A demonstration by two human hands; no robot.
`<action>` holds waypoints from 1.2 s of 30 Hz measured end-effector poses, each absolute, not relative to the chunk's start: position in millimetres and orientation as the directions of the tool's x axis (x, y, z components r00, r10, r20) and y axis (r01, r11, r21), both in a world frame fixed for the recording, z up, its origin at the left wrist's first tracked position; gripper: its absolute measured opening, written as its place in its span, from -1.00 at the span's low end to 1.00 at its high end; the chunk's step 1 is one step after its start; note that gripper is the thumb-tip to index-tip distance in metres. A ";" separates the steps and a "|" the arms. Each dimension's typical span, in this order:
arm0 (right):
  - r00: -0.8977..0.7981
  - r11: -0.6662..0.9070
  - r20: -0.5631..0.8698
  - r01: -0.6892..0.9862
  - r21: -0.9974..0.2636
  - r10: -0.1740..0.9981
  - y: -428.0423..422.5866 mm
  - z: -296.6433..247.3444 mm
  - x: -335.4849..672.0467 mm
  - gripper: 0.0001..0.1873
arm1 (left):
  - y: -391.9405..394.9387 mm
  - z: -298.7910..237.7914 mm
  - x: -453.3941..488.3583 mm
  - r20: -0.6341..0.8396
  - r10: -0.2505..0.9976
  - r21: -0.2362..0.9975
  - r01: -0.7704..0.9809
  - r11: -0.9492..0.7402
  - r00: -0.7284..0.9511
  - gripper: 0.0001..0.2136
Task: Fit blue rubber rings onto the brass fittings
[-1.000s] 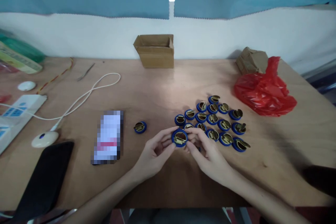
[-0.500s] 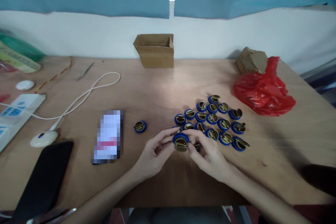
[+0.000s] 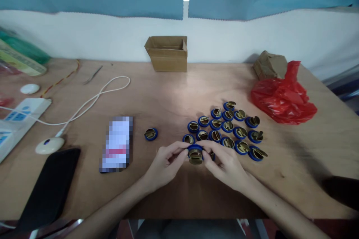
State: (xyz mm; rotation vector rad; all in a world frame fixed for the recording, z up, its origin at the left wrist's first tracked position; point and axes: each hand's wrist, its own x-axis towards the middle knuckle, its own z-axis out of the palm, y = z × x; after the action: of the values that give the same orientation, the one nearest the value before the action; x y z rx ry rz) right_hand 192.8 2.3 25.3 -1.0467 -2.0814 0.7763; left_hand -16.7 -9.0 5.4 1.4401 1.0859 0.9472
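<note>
Between my two hands is a small round blue-rimmed piece with a brass flap (image 3: 195,155), held up above the front part of the table. My left hand (image 3: 165,164) pinches its left edge between thumb and fingers. On the opposite edge, the thumb and fingers of my right hand (image 3: 224,162) press against it. The flap hangs down towards me. Just behind and to the right lie several similar blue-and-brass pieces (image 3: 227,126), flaps raised at various angles. One of them is partly hidden by my right hand. A single such piece (image 3: 150,134) lies apart on the left.
Left of my hands lie a phone with a blurred screen (image 3: 116,143) and a black phone (image 3: 50,186). A white cable (image 3: 97,95) loops near a power strip (image 3: 25,119). An open cardboard box (image 3: 168,59) stands at the back; a red plastic bag (image 3: 283,101) sits right.
The held piece has come slightly lower and its flap hangs further open, showing more of the inside. The whole view has shifted a little; the pieces on the table lie as before.
</note>
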 end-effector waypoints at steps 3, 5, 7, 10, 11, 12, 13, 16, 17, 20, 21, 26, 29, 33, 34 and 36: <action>-0.451 0.558 0.363 0.442 -0.703 0.815 2.8 21.1 192.9 -0.75 | -8.6 5.4 -17.0 -0.035 0.963 0.991 0.136 -0.002 0.269 -0.76; -0.465 0.589 0.390 0.436 -0.681 0.795 2.2 18.0 192.1 -0.76 | -9.4 2.8 -16.7 -0.051 0.962 0.991 0.133 0.015 0.270 -0.77; -0.481 0.610 0.404 0.427 -0.667 0.778 1.6 16.4 191.4 -0.78 | -10.3 -1.2 -15.7 -0.047 0.960 0.995 0.096 0.021 0.276 -0.79; -0.488 0.624 0.414 0.430 -0.652 0.769 3.0 18.0 193.2 -0.78 | -8.8 -5.8 -15.1 -0.002 0.970 0.999 0.049 -0.011 0.244 -0.85; -0.476 0.624 0.420 0.444 -0.644 0.772 4.6 19.4 195.2 -0.77 | -7.2 -6.4 -15.9 0.027 0.975 0.997 0.059 -0.040 0.219 -0.87; -0.459 0.621 0.428 0.465 -0.632 0.779 6.6 21.2 198.0 -0.77 | -5.1 -6.6 -17.4 0.065 0.981 0.993 0.084 -0.081 0.184 -0.88; -0.437 0.617 0.439 0.490 -0.616 0.785 9.1 23.1 201.6 -0.78 | -2.8 -6.4 -19.5 0.106 0.983 0.984 0.127 -0.126 0.150 -0.88; -0.394 0.597 0.450 0.563 -0.572 0.802 17.6 30.2 216.1 -0.84 | 3.9 -5.6 -27.9 0.229 0.973 0.919 0.325 -0.223 0.020 -0.76; -0.412 0.586 0.417 0.581 -0.565 0.810 20.1 33.0 221.2 -0.86 | 5.7 -5.8 -30.7 0.264 0.964 0.886 0.402 -0.233 -0.023 -0.68; -0.528 0.527 0.172 0.653 -0.545 0.832 25.3 41.8 232.3 -0.86 | 9.6 -8.6 -38.1 0.327 0.943 0.757 0.614 -0.222 -0.063 -0.53; -0.555 0.504 0.075 0.681 -0.532 0.828 25.9 44.4 233.9 -0.85 | 10.6 -10.1 -40.1 0.337 0.941 0.704 0.674 -0.223 -0.041 -0.53; -0.595 0.469 -0.155 0.745 -0.474 0.789 24.6 48.9 229.6 -0.92 | 15.0 -18.7 -45.8 0.408 0.898 0.423 0.837 -0.346 0.165 -0.72; -0.632 0.505 -0.155 0.723 -0.471 0.759 24.0 45.6 226.3 -0.90 | 16.7 -22.2 -45.8 0.428 0.874 0.314 0.869 -0.383 0.230 -0.73; -0.679 0.554 -0.107 0.671 -0.493 0.727 23.9 39.2 226.4 -0.83 | 18.2 -25.1 -42.5 0.411 0.874 0.201 0.909 -0.365 0.260 -0.71; -0.682 0.562 -0.085 0.661 -0.497 0.727 23.6 37.6 226.5 -0.83 | 18.5 -25.1 -41.4 0.417 0.870 0.173 0.916 -0.361 0.264 -0.71; -0.677 0.574 -0.008 0.631 -0.522 0.736 22.8 35.1 225.8 -0.82 | 18.5 -23.2 -39.3 0.460 0.847 0.135 0.922 -0.362 0.265 -0.69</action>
State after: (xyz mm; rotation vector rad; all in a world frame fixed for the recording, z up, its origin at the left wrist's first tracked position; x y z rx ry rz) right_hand 225.8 22.8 35.1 -1.1434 -2.5956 0.7363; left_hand -39.3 18.5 -23.2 2.6214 1.8517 0.7759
